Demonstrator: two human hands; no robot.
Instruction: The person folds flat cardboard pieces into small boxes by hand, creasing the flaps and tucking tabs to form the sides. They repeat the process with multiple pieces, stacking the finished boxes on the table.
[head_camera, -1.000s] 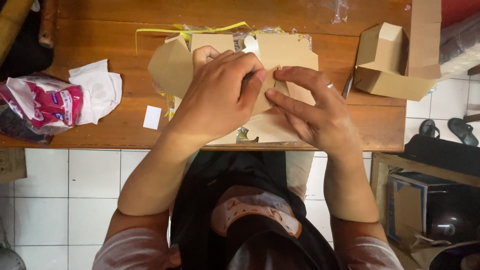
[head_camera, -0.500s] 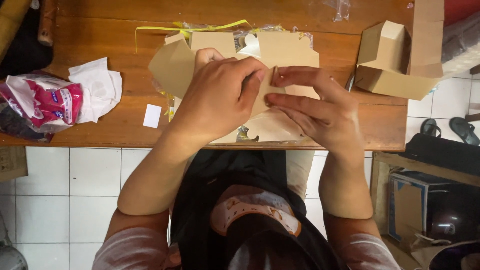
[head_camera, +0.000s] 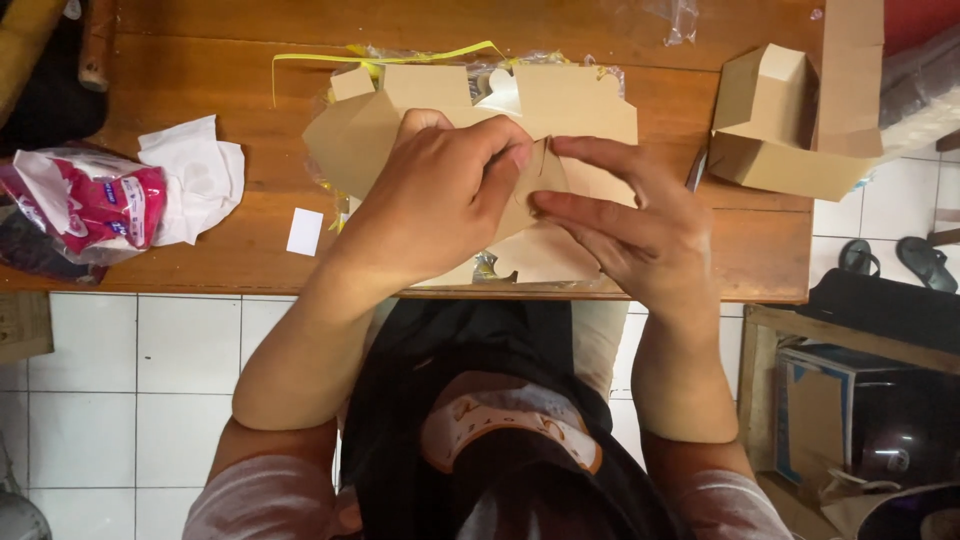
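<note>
Pinching from both sides, our left hand (head_camera: 440, 205) and right hand (head_camera: 640, 225) each close their grip on one small raised flap of the flat brown cardboard blank (head_camera: 560, 110), which lies mid-worktop (head_camera: 200, 60) on a clear plastic sleeve. Since a second ago the flap has tipped up between our fingertips, so the fold looks under way. Far right stands a folded cardboard box (head_camera: 770, 120). At left lie a crumpled white tissue (head_camera: 195, 175) and a pink-and-white plastic packet (head_camera: 85, 205).
</note>
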